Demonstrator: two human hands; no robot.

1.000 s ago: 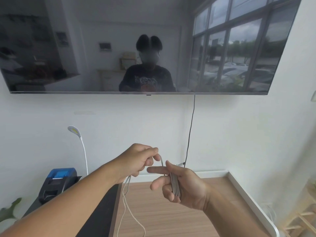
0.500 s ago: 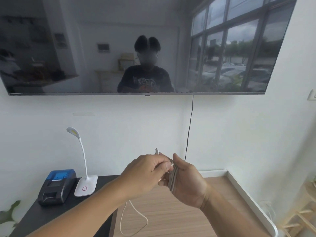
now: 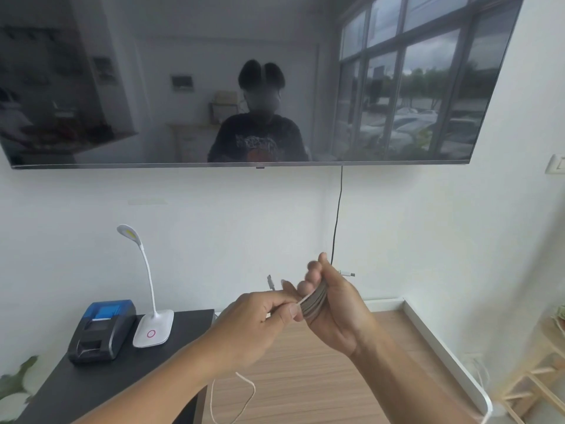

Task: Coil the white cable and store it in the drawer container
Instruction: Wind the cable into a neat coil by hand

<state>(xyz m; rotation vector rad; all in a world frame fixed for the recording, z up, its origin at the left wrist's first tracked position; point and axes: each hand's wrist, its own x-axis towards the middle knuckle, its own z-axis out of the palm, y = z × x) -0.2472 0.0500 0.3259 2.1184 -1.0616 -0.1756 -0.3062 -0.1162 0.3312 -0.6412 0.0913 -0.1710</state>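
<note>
Right hand (image 3: 331, 310) holds the white cable (image 3: 313, 299) coil wrapped round its fingers above the wooden table (image 3: 305, 377), left hand (image 3: 260, 319) pinches the strand; should keep tension even, laying remaining slack flat.

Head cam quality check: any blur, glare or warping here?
Head view: motion blur on the right hand's fingertips; the left hand and coiled white cable stay fairly sharp. The TV mirrors the room and windows. Wide-angle warp slants its right edge. Lighting is soft, even daylight.

Bright even daylight, wide-angle edge bending, motion-blurred fingertips, glossy screen reflections
</note>
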